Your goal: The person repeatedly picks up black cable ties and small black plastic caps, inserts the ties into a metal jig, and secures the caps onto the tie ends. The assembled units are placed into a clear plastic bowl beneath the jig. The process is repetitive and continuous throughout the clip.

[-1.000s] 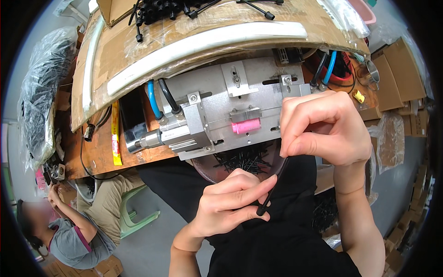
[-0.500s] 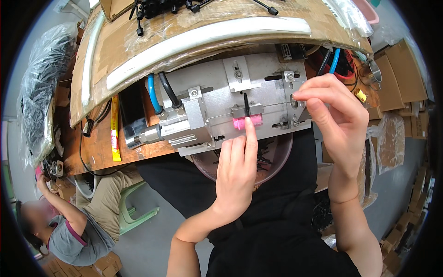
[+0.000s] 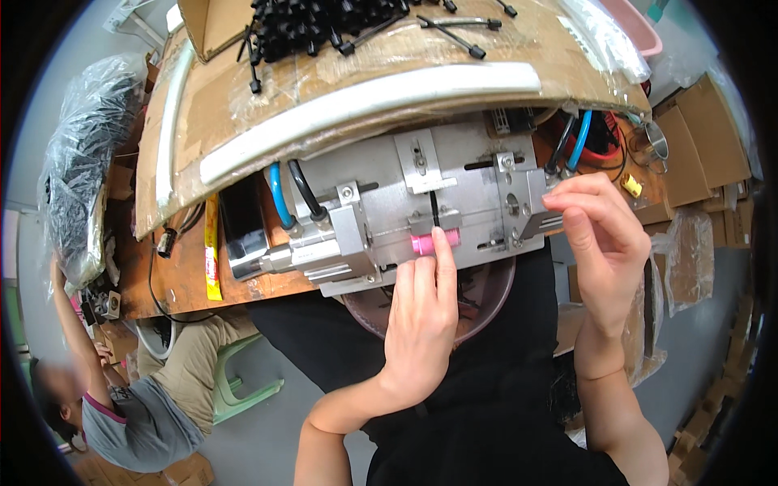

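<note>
Nearest me, in my lap under the worktop edge, a round dark bowl (image 3: 486,304) with small black parts in it, mostly hidden by my left hand (image 3: 421,312). Left hand reaches up over the bowl, fingers (image 3: 444,251) straight and held together, not gripping anything, index tip touching the pink block (image 3: 425,243) on the front of the metal jig (image 3: 429,211).

Pink block is short, long axis runs left-right along the jig's lower edge. Just above it a thin black strip (image 3: 435,211) stands in the jig's slot, long axis pointing away from me, lower end just beside the pink block.

My right hand (image 3: 604,243) is at the jig's right end, fingers curled in, thumb and index pinched near the metal edge; can't tell if anything is between them.

Jig sits on the brown worktop (image 3: 174,279), blue hose (image 3: 279,206) and black hose (image 3: 304,190) plugged in at its left side.

Farther back, a cardboard sheet (image 3: 267,97) with a white curved strip (image 3: 365,101), a pile of black cable ties (image 3: 324,24) on top. A pink tub (image 3: 624,20) at far right, contents not visible. Clear bag (image 3: 73,178) of black parts far left.

Another person (image 3: 121,405) sits low left.
</note>
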Tool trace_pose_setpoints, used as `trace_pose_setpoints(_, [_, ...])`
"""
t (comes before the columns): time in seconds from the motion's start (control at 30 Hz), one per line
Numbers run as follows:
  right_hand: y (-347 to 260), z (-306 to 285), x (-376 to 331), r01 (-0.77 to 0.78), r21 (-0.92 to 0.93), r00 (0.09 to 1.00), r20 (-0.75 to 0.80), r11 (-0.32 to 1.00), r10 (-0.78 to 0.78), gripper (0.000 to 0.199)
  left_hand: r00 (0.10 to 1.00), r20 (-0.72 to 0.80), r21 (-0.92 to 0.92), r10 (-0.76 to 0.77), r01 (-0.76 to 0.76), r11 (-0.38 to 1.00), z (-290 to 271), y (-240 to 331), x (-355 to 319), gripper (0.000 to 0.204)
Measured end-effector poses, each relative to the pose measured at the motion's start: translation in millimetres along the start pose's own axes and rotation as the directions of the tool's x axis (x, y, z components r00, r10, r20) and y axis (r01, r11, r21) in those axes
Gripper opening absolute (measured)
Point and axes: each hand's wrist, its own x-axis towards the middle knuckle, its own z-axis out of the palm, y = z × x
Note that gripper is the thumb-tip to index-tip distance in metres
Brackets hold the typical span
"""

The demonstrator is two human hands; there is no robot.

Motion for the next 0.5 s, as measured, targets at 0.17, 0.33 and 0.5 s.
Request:
trace_pose_setpoints(0.17, [-0.7,10.9,42.2,0.187,-0.230,0.981,0.000,0.955,-0.192,0.009,0.994,0.077,-0.170,0.080,-0.066,0.983,-51.8,-10.5,24.3,0.081])
trace_pose_setpoints(0.33, [21.4,43.1,133.4,0.380,-0.470,0.916,0.071,0.797,-0.395,0.012,0.830,-0.464,0.169,0.309,-0.260,0.951,-83.5,-51.1,169.3,0.049])
trace_pose_setpoints(0.5, [48.3,67.8,183.4,0.339,-0.594,0.938,0.273,0.729,-0.214,0.012,0.840,-0.343,0.542,0.419,-0.187,0.819,-80.9,-128.9,245.1,0.041])
